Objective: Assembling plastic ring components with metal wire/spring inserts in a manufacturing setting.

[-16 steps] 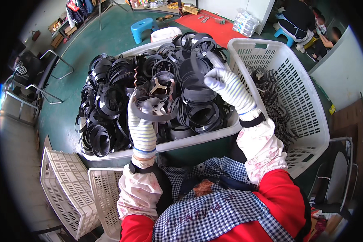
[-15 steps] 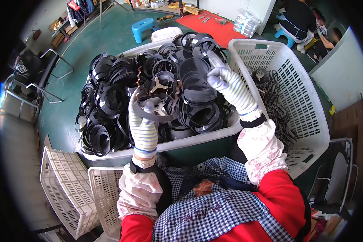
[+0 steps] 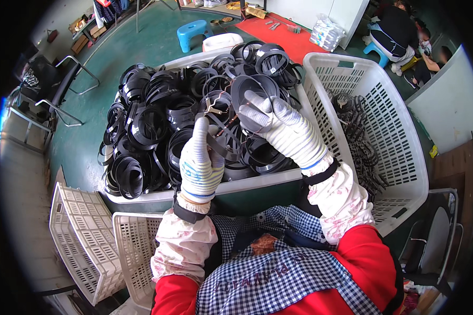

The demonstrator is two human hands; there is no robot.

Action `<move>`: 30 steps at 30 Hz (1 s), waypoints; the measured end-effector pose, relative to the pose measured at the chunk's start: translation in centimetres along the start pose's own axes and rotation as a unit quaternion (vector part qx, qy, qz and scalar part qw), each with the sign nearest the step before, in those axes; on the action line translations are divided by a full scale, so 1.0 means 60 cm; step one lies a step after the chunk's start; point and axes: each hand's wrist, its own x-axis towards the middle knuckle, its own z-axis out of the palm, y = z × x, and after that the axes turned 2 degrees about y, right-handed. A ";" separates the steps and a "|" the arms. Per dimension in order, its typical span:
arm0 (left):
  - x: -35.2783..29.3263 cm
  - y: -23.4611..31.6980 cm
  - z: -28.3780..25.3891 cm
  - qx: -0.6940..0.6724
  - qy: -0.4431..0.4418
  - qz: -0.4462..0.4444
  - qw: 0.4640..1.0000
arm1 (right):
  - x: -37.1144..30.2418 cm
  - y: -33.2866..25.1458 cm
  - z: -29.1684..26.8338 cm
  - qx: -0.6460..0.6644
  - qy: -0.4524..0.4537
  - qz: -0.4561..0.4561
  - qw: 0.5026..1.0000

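Observation:
Both my hands wear striped white knit gloves over a white tub (image 3: 263,181) heaped with black rings (image 3: 147,128). My left hand (image 3: 201,165) is closed on the near edge of a dark band ring (image 3: 223,147). Wavy copper-coloured strips and a three-armed metal bracket (image 3: 213,107) show just beyond it; whether they are joined to this ring I cannot tell. My right hand (image 3: 291,128) is closed on a black ring (image 3: 242,90), its fingers reaching across the opening. The two held rings are close together, and it is unclear whether they touch.
At the right stands a tall white slatted basket (image 3: 386,110) with dark ring-like parts (image 3: 355,139) inside. Two white crates (image 3: 86,236) lean at the lower left. Beyond the tub are a blue stool (image 3: 193,31) and a red mat (image 3: 284,39). People (image 3: 397,29) sit at the far right.
My right hand has moved left and down, bringing the black ring closer to my left hand. My left hand has shifted slightly right with its ring. The view has shifted a little.

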 end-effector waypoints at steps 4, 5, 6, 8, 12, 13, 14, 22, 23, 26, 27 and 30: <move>-0.006 -0.006 -0.004 0.009 -0.052 -0.034 0.998 | 0.006 0.011 -0.020 0.014 -0.013 -0.014 1.000; -0.004 -0.002 -0.002 0.008 -0.051 -0.034 0.998 | 0.006 0.014 -0.032 0.005 -0.051 -0.030 0.998; -0.001 0.002 -0.001 -0.017 -0.049 -0.045 0.998 | 0.007 0.017 -0.030 -0.002 -0.090 -0.044 0.995; 0.003 0.005 -0.003 -0.040 -0.046 -0.055 0.997 | 0.002 0.015 -0.022 -0.019 -0.114 -0.053 0.992; 0.003 0.005 -0.009 -0.040 -0.062 -0.077 0.994 | -0.007 0.006 -0.002 -0.081 -0.160 -0.047 0.983; 0.003 0.008 -0.009 -0.051 -0.086 -0.099 0.990 | -0.006 0.007 -0.008 -0.083 -0.160 -0.047 0.982; 0.002 0.009 -0.009 -0.062 -0.110 -0.121 0.984 | -0.004 0.010 -0.017 -0.165 -0.180 -0.075 0.967; 0.000 0.008 -0.003 -0.072 -0.125 -0.077 0.987 | -0.007 -0.016 -0.013 -0.498 -0.212 -0.042 0.840; -0.002 0.007 -0.001 -0.073 -0.125 -0.076 0.987 | -0.011 -0.018 -0.012 -0.503 -0.189 -0.035 0.843; -0.010 0.001 0.004 -0.084 -0.111 -0.104 0.985 | -0.006 -0.016 -0.015 -0.509 -0.176 -0.038 0.842; -0.012 -0.002 0.005 -0.083 -0.106 -0.102 0.986 | -0.004 -0.016 -0.017 -0.519 -0.176 -0.038 0.836; -0.008 -0.003 0.004 -0.086 -0.070 -0.100 0.989 | -0.002 -0.036 -0.015 -0.448 -0.089 -0.023 0.889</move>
